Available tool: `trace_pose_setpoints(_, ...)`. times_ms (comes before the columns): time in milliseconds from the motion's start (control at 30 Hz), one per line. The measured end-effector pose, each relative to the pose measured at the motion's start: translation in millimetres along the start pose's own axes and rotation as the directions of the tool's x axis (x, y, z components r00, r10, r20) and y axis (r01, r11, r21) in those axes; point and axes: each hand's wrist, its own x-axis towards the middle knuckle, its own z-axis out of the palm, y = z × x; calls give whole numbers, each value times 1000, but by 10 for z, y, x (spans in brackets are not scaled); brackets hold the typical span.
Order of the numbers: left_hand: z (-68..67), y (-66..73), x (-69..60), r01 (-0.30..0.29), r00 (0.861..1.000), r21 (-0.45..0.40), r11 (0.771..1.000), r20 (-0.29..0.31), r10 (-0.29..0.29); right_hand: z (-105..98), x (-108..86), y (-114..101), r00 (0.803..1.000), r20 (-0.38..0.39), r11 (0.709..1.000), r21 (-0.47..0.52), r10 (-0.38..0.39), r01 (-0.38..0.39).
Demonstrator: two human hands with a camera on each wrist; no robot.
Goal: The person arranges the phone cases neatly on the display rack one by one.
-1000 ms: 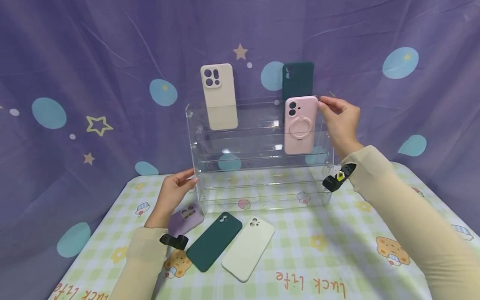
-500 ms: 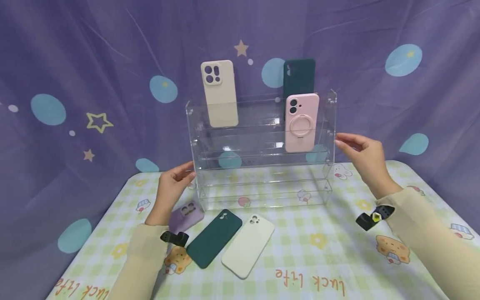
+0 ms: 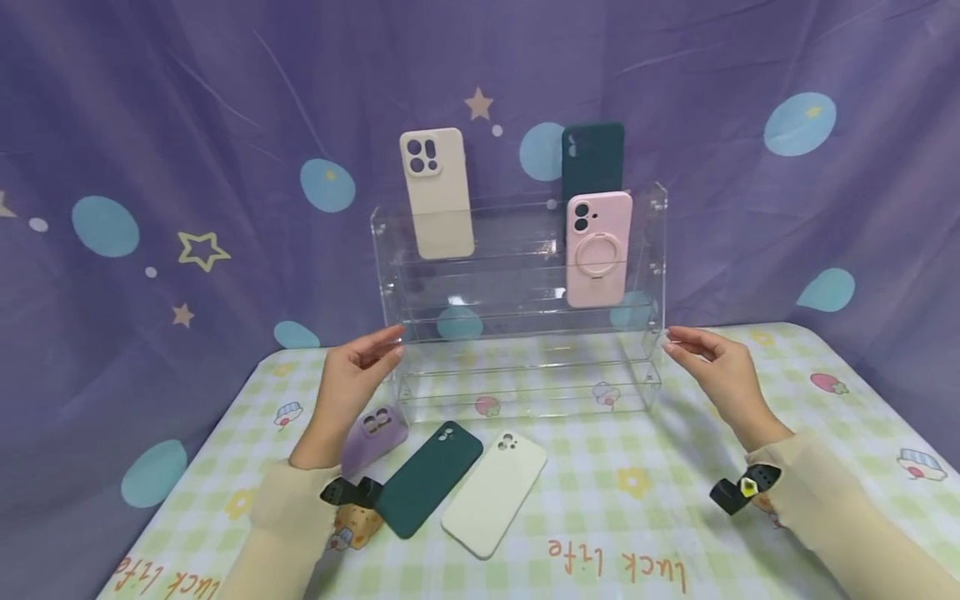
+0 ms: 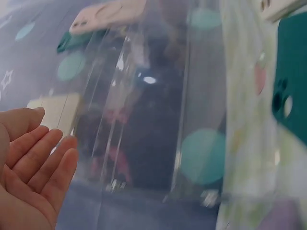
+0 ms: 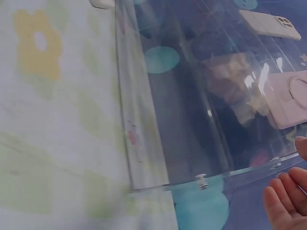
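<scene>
A clear acrylic tiered stand (image 3: 525,407) stands on the table. In its top tier are a cream phone case (image 3: 442,208) at left and a dark green phone case (image 3: 596,154) at right. A pink phone case (image 3: 597,250) with a ring leans in the tier below, partly covering the green one. My left hand (image 3: 352,379), fingers loosely extended, is beside the stand's left side panel and holds nothing. At the right side panel, my right hand (image 3: 720,375) has its relaxed fingertips very close to the edge; contact is unclear. Both wrist views show bare, loosely spread fingers.
On the checked tablecloth (image 3: 600,533) before the stand lie a purple phone case (image 3: 375,437), partly behind my left wrist, another dark green phone case (image 3: 429,479) and a white phone case (image 3: 495,493). A purple curtain (image 3: 225,125) hangs behind.
My right hand has left the pink phone case's upper corner and come down to the stand's right side. My left hand has shifted slightly to the right. The pink case stays in its tier.
</scene>
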Motion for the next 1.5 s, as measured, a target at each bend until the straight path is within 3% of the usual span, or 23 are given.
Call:
trace_pose_setpoints(200, 248, -69, -98, 20, 991, -54, 998, 130, -13, 105, -67, 100, 1000, 9, 1000, -2, 9, -9)
trace_pose_setpoints(333, 467, -88, -196, 91, 966, -100, 991, 252, -64, 160, -87, 101, 998, 23, 999, 18, 50, -51)
trace_pose_setpoints(500, 694, -151, -313, 231, 901, -156, 960, 408, -150, 217, -75, 70, 996, 37, 995, 54, 79, -81)
trace_pose_setpoints(600, 802, -181, -369, 333, 849, -178, 926, 483, -213, 230, -71, 56, 995, 41, 995, 39, 91, -93)
trace_pose_setpoints(700, 900, -186, -418, 419, 800, -168, 892, 533, -275, 225, -72, 62, 993, 45, 994, 19, 109, -110)
trace_pose_setpoints(767, 958, -185, -445, 451, 781, -161, 878, 548, -300, 218, -73, 74, 992, 49, 993, 5, 115, -116)
trace_pose_setpoints(867, 1042, -184, -473, 460, 775, -158, 874, 551, -309, 197, -76, 100, 991, 56, 993, -22, 118, -117)
trace_pose_setpoints(1133, 1219, -202, -524, 453, 780, -149, 879, 543, -310, 122, -103, 144, 987, 80, 990, -53, 137, -133)
trace_pose_setpoints(1233, 1252, -223, -554, 444, 794, -123, 887, 512, -326, 119, -103, 148, 983, 100, 988, -38, 155, -152)
trace_pose_setpoints(1367, 1276, -277, -601, 422, 824, -94, 902, 455, -338, 127, -89, 149, 982, 113, 989, -11, 150, -150)
trace_pose_setpoints(1500, 1313, -337, -652, 353, 848, -30, 935, 432, -307, 121, -84, 167, 981, 125, 987, 33, 150, -155)
